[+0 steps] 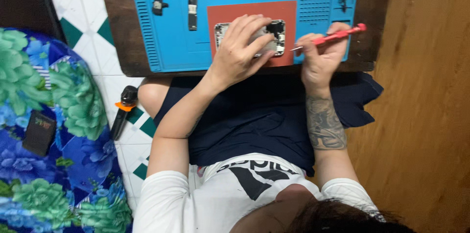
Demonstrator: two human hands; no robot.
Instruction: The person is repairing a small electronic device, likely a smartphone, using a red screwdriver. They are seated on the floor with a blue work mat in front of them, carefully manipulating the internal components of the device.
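- I am pressing my left hand (240,49) flat, fingers spread, over an opened phone (274,34), whose bared insides are showing past my fingertips.
- The phone is lying on a red mat (289,12), which is sitting on a larger blue repair mat (171,42) spread across the dark wooden desk (115,27).
- I am pinching a red-handled tool (338,34) in my right hand (320,57), fingers closed tight around the handle, its thin metal tip pointing at the phone's right edge and ending just beside it.
- Small phone parts are resting on the blue repair mat, among them a long narrow circuit board (192,5) and a small dark piece (157,5), well apart from my hands.
- To my left, a black tool with an orange band (125,110) is lying on the tiled floor (88,10).
- A flowered blue and green cloth (58,130) is carrying a dark flat case (39,132).
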